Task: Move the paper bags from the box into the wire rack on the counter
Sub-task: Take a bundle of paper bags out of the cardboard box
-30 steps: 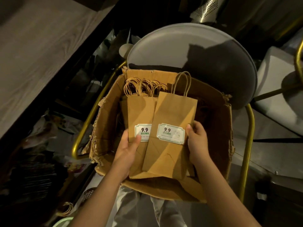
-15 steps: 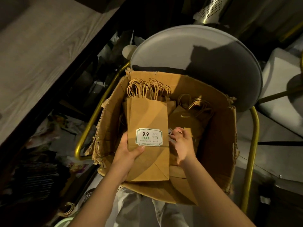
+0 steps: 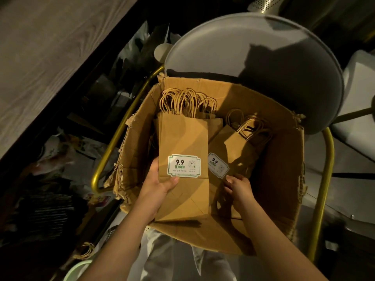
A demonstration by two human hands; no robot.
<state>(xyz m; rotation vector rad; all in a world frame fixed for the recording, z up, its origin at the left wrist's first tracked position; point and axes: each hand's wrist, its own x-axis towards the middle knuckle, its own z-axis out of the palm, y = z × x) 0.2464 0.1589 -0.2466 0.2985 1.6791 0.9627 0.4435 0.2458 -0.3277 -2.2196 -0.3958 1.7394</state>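
Gathering step: the left hand clamps a stack of paper bags above the cardboard box. The right hand curls at another bag inside, grip unclear. Next, add it to the stack.

Both forearms are bare; the trousers are pale.

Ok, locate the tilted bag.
Head view: the tilted bag lies inside the box, right of the stack the left hand holds, just above the right hand.
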